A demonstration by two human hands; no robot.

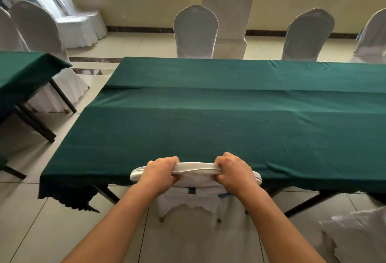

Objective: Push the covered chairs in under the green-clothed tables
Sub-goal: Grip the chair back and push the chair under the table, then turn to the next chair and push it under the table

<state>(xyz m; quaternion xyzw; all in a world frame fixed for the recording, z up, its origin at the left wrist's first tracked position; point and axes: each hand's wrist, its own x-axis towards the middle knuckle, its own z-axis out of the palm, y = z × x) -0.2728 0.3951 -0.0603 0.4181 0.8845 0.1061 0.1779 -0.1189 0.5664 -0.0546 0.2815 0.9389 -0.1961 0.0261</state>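
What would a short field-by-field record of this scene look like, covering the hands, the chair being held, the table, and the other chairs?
left hand: closed over the top edge of the white fabric-covered chair back
right hand: closed over the same top edge, further right
held chair: white fabric-covered chair, its back at the table's near edge
table: long table under a dark green cloth, nothing on top
far side: three white-covered chairs along the far edge
left side: second green-clothed table, more white-covered chairs beyond
floor: pale tiles
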